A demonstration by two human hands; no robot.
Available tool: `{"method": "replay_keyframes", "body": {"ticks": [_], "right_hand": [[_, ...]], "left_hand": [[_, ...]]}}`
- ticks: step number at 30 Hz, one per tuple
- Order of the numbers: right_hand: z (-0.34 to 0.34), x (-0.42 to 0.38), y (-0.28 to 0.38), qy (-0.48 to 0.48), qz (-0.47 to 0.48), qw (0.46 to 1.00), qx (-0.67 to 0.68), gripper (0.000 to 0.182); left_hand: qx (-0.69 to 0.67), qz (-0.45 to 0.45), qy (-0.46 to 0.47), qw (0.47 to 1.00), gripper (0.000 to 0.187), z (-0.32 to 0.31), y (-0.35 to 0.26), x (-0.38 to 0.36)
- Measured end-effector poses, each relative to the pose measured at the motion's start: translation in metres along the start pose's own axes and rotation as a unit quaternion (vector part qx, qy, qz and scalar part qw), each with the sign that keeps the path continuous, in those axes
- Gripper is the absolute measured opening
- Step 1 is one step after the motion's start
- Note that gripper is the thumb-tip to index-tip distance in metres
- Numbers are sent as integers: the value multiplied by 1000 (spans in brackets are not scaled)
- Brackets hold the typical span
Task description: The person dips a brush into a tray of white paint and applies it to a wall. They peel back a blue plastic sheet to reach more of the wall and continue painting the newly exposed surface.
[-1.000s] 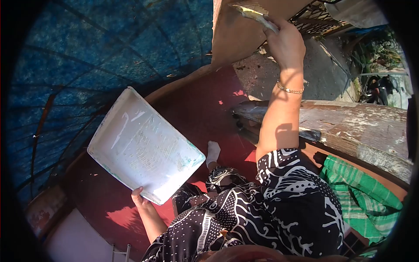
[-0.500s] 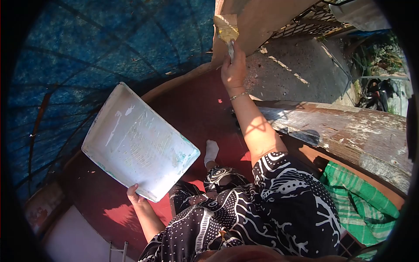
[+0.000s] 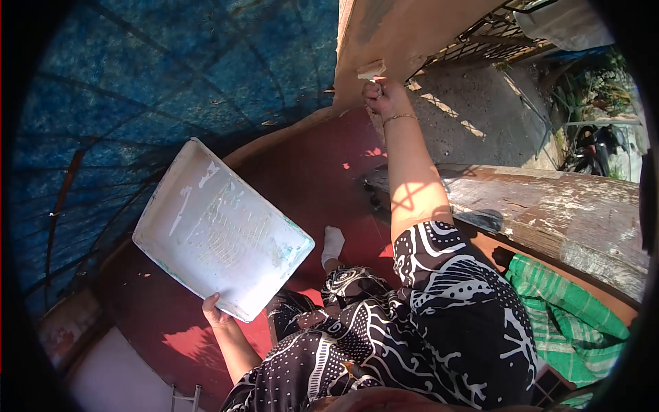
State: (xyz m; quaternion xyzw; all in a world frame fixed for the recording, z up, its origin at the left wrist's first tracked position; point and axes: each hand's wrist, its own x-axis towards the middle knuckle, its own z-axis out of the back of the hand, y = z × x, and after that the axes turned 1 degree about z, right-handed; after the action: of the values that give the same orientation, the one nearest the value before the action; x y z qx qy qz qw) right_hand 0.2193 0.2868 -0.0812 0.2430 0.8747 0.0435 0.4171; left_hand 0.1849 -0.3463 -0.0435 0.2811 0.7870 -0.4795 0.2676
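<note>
My left hand [image 3: 216,312] grips the near corner of a white paint tray [image 3: 220,230], smeared with pale paint and tilted out over the red floor. My right hand [image 3: 383,96] is raised and closed around the handle of a paintbrush [image 3: 371,71]. Its bristles press flat against the lower edge of a tan wall panel [image 3: 391,34]. A thin bracelet circles my right wrist. My black and white patterned sleeve and clothing fill the bottom of the view.
A weathered wooden ledge [image 3: 549,206] runs across the right side. A green checked cloth [image 3: 570,316] lies below it. Blue tarpaulin [image 3: 158,89] covers the left. A socked foot [image 3: 333,242] rests on the red floor [image 3: 302,165]. Metal grating [image 3: 487,41] is at top right.
My right hand swept the brush from high on the panel down to its lower edge. The tray shifted slightly in my left hand.
</note>
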Motion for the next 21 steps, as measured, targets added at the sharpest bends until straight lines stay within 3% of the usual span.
{"method": "replay_keyframes", "body": {"ticks": [2, 4, 6, 8, 9, 11, 12, 14, 15, 17, 19, 21], "right_hand": [[-57, -45, -3, 17, 23, 1000, 4, 4], [-98, -104, -12, 93, 38, 995, -9, 11], [-113, -162, -13, 220, -38, 973, 61, 13], [-114, -202, -6, 270, 32, 962, 33, 15], [-112, -207, 0, 271, 31, 962, 30, 15], [-107, -212, 9, 247, 210, 946, 6, 10], [-109, -205, 9, 246, 210, 946, 7, 10], [-119, -174, 14, 59, 427, 896, -106, 10], [-124, -157, 14, 59, 428, 896, -106, 10], [-133, -124, 3, -50, 520, 824, -220, 28], [-140, -112, -27, -71, 506, 796, -324, 44], [-119, -91, -70, -111, 688, 533, -479, 47]], "left_hand": [[-2, 16, 9, 1000, 64, 5, -1, 1], [-4, 33, 19, 999, 65, 19, -4, 6], [-10, 69, 60, 996, 64, 37, -7, 13], [-6, 56, 52, 997, 65, 23, -6, 7], [0, 44, 43, 998, 65, 18, -5, 4], [-9, 47, 48, 998, 65, 29, -3, 8], [-17, 49, 53, 997, 65, 35, -3, 10], [-22, 57, 66, 996, 65, 41, -6, 12], [-27, 67, 78, 994, 65, 42, -5, 13], [-18, 59, 71, 996, 65, 37, -4, 12], [-6, 54, 61, 997, 65, 33, -5, 7], [0, 49, 47, 998, 65, 26, -1, 5]]}}
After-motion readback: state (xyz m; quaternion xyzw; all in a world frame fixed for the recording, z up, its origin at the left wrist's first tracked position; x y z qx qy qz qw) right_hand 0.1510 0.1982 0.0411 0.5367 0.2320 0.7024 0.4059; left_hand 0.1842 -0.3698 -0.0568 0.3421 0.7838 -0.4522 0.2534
